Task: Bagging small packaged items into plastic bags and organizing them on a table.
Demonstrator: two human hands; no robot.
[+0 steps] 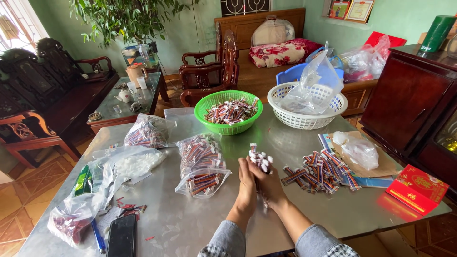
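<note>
Hands (pixel 259 183) together, grip closed round a white-tipped wire bundle (pixel 261 159), beside clear bag (pixel 202 164) of striped bundles.

Upright bundle of striped wire connectors (pixel 260 159), white ends up, above table.

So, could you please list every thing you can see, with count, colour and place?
bundle of small wired connectors: one, white-tipped, held in both hands
loose connector pile: one, red, blue and white, table right
green basket: one, holding connectors, table back
white basket: one, holding clear bags, back right
filled clear bags: several, table left and centre
phone: one, black, near left edge
red box: one, right corner
metal table: one, grey
left hand: one, on the bundle
right hand: one, on the bundle
</note>
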